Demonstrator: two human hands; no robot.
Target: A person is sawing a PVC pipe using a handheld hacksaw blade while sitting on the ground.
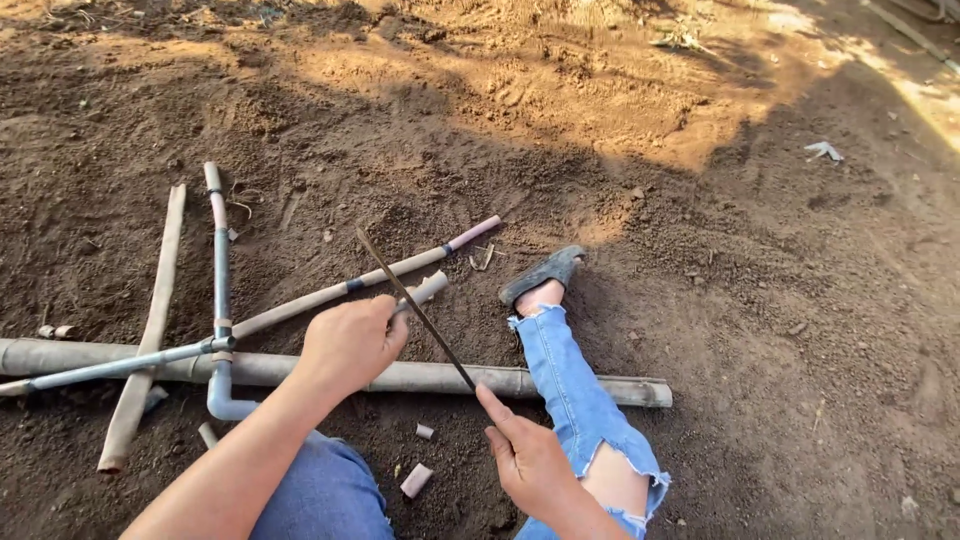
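The left hand [350,340] is closed around a short piece of pale pipe [425,290], holding it raised so its free end juts out for cutting. The right hand [530,460] pinches the near end of a thin dark saw blade [415,308] between thumb and fingers, and the blade slants up across the pipe just beyond the left fist. Below the pipe, a long bamboo pole [440,378] lies on the loose soil [760,300]. Left of the pipe lie joined grey pipes [221,290] crossing the pole. Near the pole, toward the person, sit small cut pipe offcuts [416,479]. Right of the pipe, a leg in torn jeans [570,385] rests over the pole, perhaps steadying it.
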